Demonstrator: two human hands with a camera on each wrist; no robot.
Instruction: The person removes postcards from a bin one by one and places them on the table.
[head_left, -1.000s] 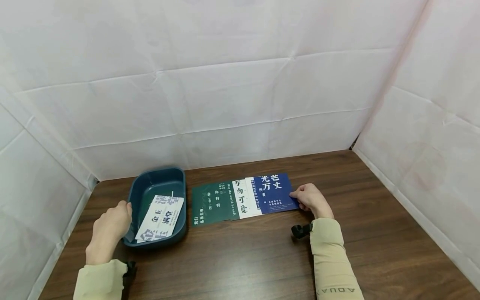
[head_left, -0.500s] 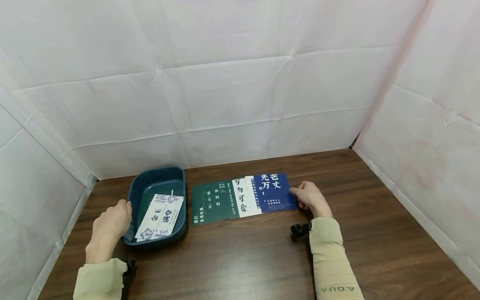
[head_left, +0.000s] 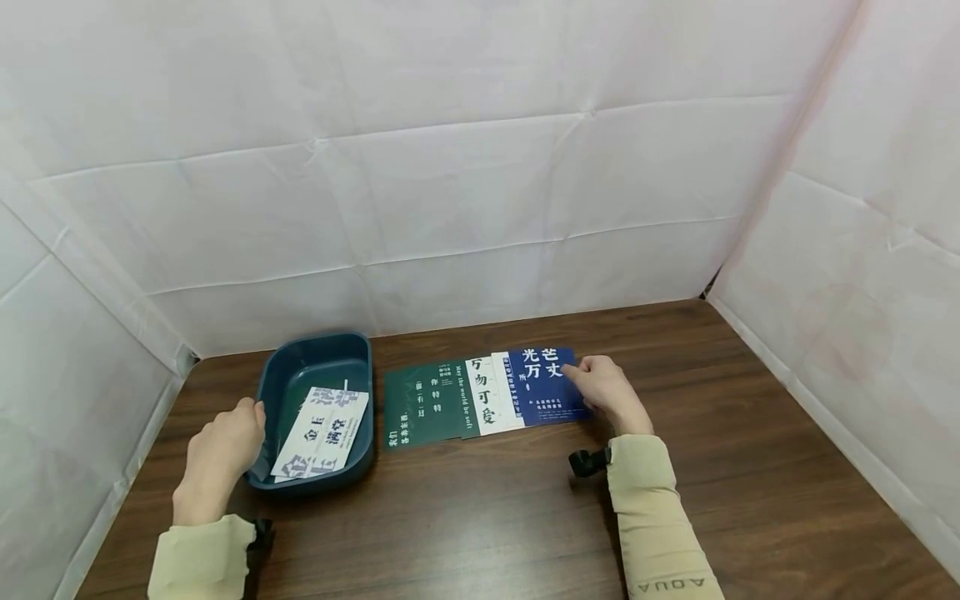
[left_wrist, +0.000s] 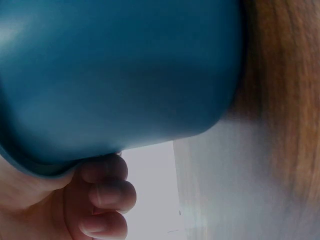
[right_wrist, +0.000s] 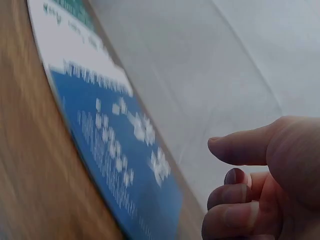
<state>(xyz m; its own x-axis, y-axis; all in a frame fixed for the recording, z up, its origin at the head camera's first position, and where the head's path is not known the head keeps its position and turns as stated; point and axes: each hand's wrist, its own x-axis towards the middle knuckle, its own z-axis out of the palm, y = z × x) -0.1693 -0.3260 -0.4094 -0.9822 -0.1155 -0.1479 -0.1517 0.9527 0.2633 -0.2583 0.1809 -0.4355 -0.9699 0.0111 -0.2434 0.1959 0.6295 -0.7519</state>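
Observation:
My left hand (head_left: 222, 450) grips the left rim of a dark teal plastic basin (head_left: 360, 458); the left wrist view shows curled fingers (left_wrist: 107, 195) against the basin's wall. Inside the basin lie white postcards (head_left: 321, 435) with purple print. To its right, overlapping postcards form a row: green (head_left: 423, 408), white (head_left: 483, 404) and blue (head_left: 551, 400) with white writing. Over the right edge of the blue card is my right hand (head_left: 603, 387). In the right wrist view its thumb (right_wrist: 240, 147) is extended, its fingers (right_wrist: 230, 215) are loosely bent, and nothing is between them.
A dark brown wooden table (head_left: 480, 517) carries everything. White sheeting (head_left: 450, 192) hangs behind it and along both sides. Black wrist straps (head_left: 588, 461) sit at the cuffs of the pale sleeves (head_left: 652, 508).
My right hand has let go of the blue postcard's right edge and shifted slightly left over it. My left hand stays on the basin; the cards lie almost as before.

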